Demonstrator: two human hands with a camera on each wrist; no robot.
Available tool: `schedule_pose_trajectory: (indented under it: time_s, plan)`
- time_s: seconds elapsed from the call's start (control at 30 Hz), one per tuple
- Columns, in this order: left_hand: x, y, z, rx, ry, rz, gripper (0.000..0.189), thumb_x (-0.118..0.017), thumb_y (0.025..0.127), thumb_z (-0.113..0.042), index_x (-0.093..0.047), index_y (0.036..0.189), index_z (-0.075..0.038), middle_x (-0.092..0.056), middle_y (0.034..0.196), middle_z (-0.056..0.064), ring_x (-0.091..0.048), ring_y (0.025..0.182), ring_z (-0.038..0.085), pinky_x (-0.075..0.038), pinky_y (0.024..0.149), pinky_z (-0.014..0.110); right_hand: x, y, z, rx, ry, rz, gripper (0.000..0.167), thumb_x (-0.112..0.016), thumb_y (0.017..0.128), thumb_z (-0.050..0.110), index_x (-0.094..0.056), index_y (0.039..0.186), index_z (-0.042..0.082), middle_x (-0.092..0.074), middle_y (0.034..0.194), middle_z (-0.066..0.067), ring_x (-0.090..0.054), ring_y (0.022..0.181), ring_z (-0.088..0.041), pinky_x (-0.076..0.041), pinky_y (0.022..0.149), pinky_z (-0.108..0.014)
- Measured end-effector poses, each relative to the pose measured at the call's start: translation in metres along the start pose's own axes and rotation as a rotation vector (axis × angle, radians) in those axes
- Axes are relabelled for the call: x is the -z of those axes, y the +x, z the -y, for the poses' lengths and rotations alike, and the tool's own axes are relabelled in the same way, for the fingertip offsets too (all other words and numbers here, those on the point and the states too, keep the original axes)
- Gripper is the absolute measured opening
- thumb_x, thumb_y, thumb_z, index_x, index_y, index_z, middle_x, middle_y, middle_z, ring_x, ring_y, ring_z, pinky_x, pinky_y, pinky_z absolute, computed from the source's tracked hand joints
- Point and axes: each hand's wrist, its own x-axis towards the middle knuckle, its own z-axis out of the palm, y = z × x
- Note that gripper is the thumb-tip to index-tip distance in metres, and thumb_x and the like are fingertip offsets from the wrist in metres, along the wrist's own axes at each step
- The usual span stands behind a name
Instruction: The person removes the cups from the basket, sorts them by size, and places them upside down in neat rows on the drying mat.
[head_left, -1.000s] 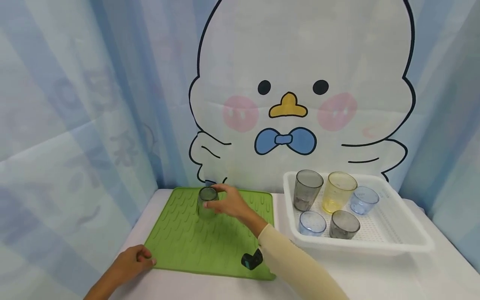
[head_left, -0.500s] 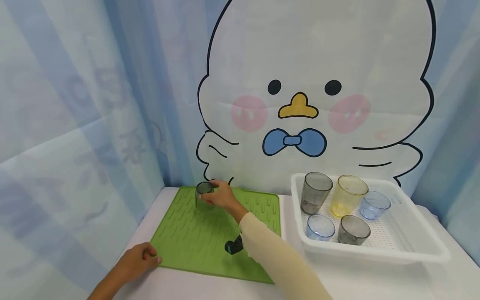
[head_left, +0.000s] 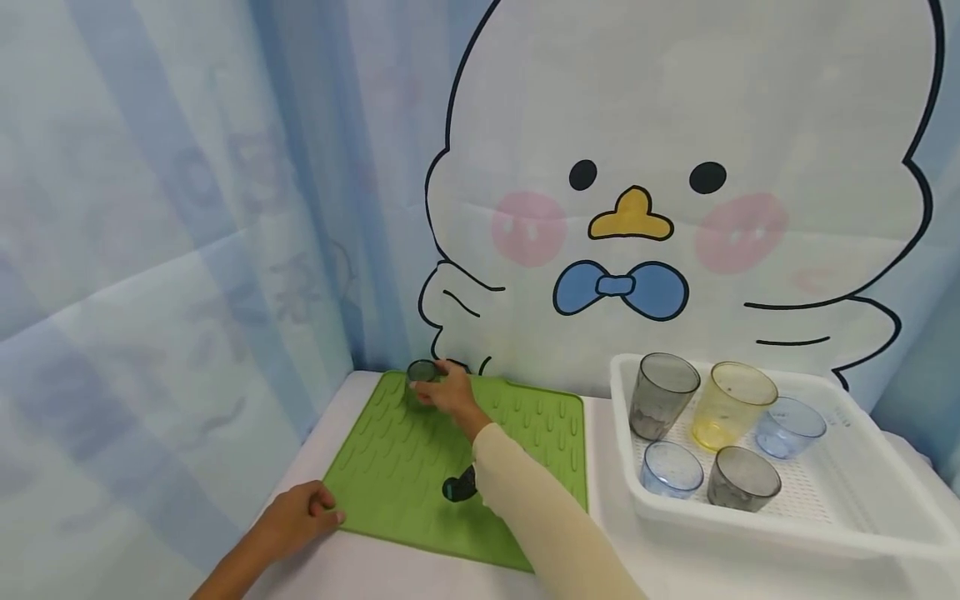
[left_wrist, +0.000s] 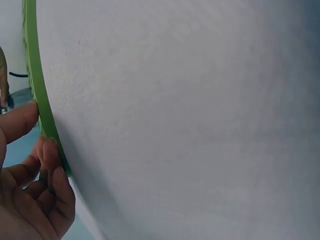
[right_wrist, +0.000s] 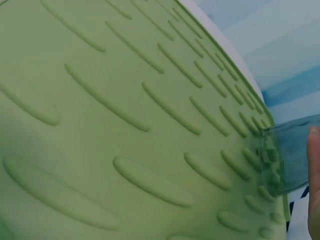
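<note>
My right hand (head_left: 453,392) holds a clear grey drinking glass (head_left: 422,372) at the back left corner of a green ridged mat (head_left: 405,492). Thumb and fingers sit on the glass's right side. The right wrist view shows the lower part of the glass (right_wrist: 292,155) against the mat's far edge, with only a bit of the hand (right_wrist: 315,190) in frame. My left hand (head_left: 288,525) rests at the mat's front left corner, fingers loosely bent. In the left wrist view its fingertips touch the mat's green edge (left_wrist: 42,95).
A white perforated tray (head_left: 750,529) stands right of the mat. In it are a tall grey glass (head_left: 663,396), a yellow glass (head_left: 731,404), two short blue glasses (head_left: 671,469) and a short grey glass (head_left: 742,479). A printed curtain (head_left: 262,250) borders the table behind and left.
My right hand has carried the grey glass left and back, to the mat's back left corner. The head view has turned left. The left hand stays at the mat's front corner.
</note>
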Motion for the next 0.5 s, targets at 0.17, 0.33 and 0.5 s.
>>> schedule_pose_trajectory:
  time_s: [0.17,0.33,0.5]
  plan:
    - [-0.0026,0.0003,-0.0039,0.002,0.005,-0.001,0.023,-0.081,0.081,-0.018,-0.063,0.089,-0.006,-0.057,0.077,0.001,-0.051,0.069,0.016,-0.043,0.063,0.03,0.0022,0.0002,-0.0025,-0.01,0.031,0.011,0.069,-0.073,0.093,0.012,-0.038,0.152,0.003,-0.043,0.151,-0.021,-0.072,0.101,-0.031,-0.059,0.087,-0.034]
    - [-0.0032,0.0009,-0.0048,0.012,0.018,0.003,0.023,-0.081,0.081,-0.018,-0.063,0.09,-0.006,-0.057,0.077,0.001,-0.051,0.07,0.016,-0.043,0.063,0.031,0.0046,0.0032,-0.0041,-0.02,0.032,0.033,0.068,-0.073,0.093,0.012,-0.04,0.152,0.004,-0.044,0.149,-0.019,-0.072,0.102,-0.031,-0.058,0.088,-0.035]
    - [-0.0017,0.001,-0.0035,0.019,0.025,0.0,0.024,-0.081,0.081,-0.018,-0.063,0.09,-0.006,-0.058,0.077,0.001,-0.051,0.07,0.016,-0.043,0.063,0.03,0.0069,0.0056,-0.0021,-0.033,-0.054,0.083,0.073,-0.075,0.091,0.016,-0.039,0.154,0.008,-0.042,0.153,-0.017,-0.073,0.093,-0.027,-0.059,0.087,-0.04]
